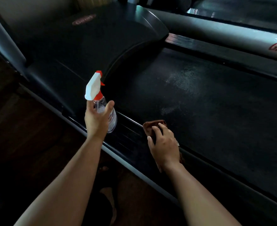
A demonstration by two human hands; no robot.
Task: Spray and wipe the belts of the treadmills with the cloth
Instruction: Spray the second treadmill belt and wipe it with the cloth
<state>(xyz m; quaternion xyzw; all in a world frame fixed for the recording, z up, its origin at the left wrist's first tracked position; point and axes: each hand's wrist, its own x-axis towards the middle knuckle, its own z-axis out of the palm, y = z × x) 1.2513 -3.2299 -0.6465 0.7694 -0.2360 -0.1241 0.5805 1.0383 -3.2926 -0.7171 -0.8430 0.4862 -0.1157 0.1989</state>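
- Nearby, the right hand [164,147] curls its fingers over the brown cloth [152,126] at the near edge of the belt [208,119]. Soft and light, the cloth probably bunches, so a flat palm on top should suit.
- Just left, the left hand [98,119] wraps the spray bottle [112,122] below its trigger head. The clear plastic is likely light, and slick if wet.
- Beyond, a pale spray patch [183,82] lies on the dark, matte belt.
- Farthest, the motor cover [85,43] and a neighbouring treadmill [224,32] stand in dim light, with wooden floor [20,128] to the left.
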